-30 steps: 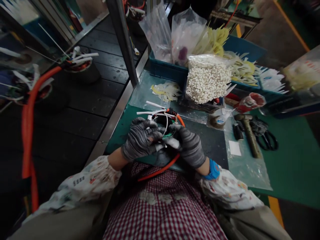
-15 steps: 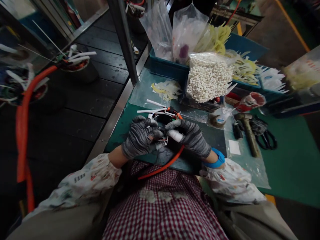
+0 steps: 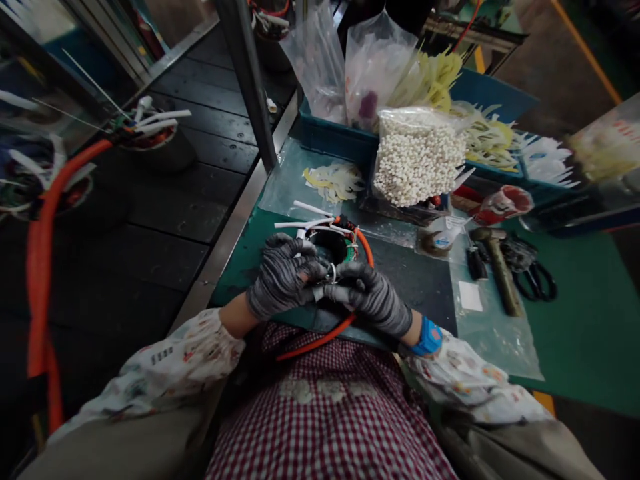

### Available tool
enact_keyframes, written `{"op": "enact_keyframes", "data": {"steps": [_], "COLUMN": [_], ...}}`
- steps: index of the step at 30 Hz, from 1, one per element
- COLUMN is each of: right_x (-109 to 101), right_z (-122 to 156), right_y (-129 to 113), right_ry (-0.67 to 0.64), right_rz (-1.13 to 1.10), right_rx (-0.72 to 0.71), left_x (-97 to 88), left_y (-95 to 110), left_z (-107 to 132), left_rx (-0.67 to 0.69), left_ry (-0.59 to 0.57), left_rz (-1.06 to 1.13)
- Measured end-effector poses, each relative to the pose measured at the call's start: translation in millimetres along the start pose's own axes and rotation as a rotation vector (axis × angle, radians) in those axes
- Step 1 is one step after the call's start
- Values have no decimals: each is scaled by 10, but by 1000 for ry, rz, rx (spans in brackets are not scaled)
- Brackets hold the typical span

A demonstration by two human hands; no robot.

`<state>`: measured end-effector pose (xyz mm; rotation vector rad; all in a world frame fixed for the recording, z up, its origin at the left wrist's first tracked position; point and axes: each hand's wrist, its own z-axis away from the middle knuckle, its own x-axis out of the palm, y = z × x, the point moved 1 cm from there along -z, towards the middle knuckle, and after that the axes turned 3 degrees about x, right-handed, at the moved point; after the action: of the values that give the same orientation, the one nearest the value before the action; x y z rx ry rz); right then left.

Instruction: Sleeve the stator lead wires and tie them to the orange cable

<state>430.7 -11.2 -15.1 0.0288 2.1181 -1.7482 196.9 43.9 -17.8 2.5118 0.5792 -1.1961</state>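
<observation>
a: so, where's the wire bundle [image 3: 333,245] sitting?

b: on the green work mat [image 3: 240,283], toward its far left, just in from the steel edge of the bench [image 3: 213,267] and directly beyond the hands.

a: which way does it lie?

b: it's roughly round, a dark ring with no clear long axis. the orange cable [image 3: 367,250] curves around the ring's right side, passes beneath the hands, and trails toward the person's lap, crossing the mat's near edge. the white leads [image 3: 305,223] reach out past the ring's far left.

a: and the hands?

b: both are gloved and closed on it. the left hand [image 3: 285,277] has its fingers curled over the ring's near left side. the right hand [image 3: 367,297] comes in from the near right, with its fingertips [image 3: 340,277] meeting the left's beside a small white loop [image 3: 333,272].

a: which one's closer?

b: both touch it, but the left hand covers more of the ring and sits nearer the bench edge. the hammer [image 3: 503,280] and scissors [image 3: 535,281] lie well off to the right.
</observation>
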Motion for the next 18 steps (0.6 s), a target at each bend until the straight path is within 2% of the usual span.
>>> {"op": "enact_keyframes", "data": {"steps": [5,8,12,13,18], "right_x": [28,78,189,208,247], "right_z": [50,32,-47,-104,-559], "right_y": [52,-57,-238,-255,-182], "right_ry": [-5,1,-120,-93,265], "right_rz": [90,90,53,60,171], "right_rx": [-37,-59,-127,-129,-175], "left_x": [1,3,21,28,54], "left_y": [-9,-1,30,40,99], "left_z": [-4,-7,-7,-4,13], "left_rx": [-49,-78,-120,-136,-204], "left_ry": [-2,10,50,45,47], "left_rz": [55,111,103,100,77]}}
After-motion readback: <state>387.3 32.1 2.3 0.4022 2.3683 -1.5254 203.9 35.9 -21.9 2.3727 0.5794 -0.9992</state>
